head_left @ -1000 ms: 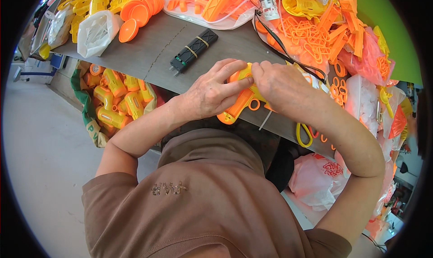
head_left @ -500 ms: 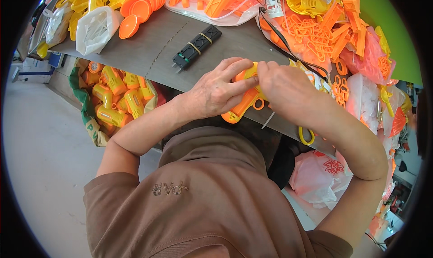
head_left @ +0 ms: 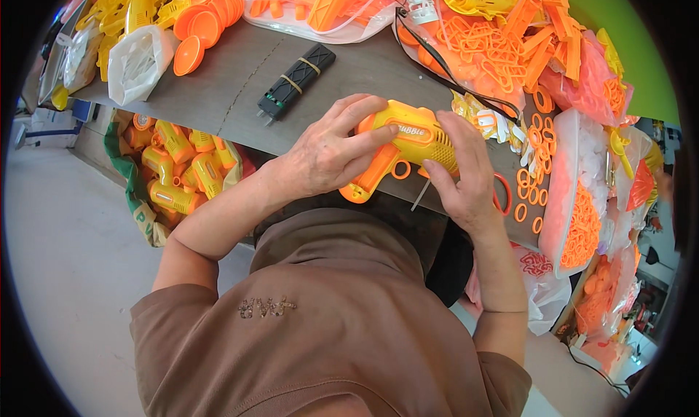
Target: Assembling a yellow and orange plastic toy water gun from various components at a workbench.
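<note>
Head view, toy gun (head_left: 419,142), in left grip (head_left: 328,152)

A dark grey tabletop (head_left: 218,100) is crossed by a dark, broken line left of centre. Just right of that line, a black block (head_left: 297,82) is laid slantwise, wrapped with 2 tan bands. Toward the upper left, a white bag (head_left: 138,67), orange cups (head_left: 204,27) and heaped yellow parts (head_left: 138,13) are set close together. At top centre, a clear bag of orange parts (head_left: 331,9) is spread; at right, loose orange rings (head_left: 535,139) are scattered.
</note>
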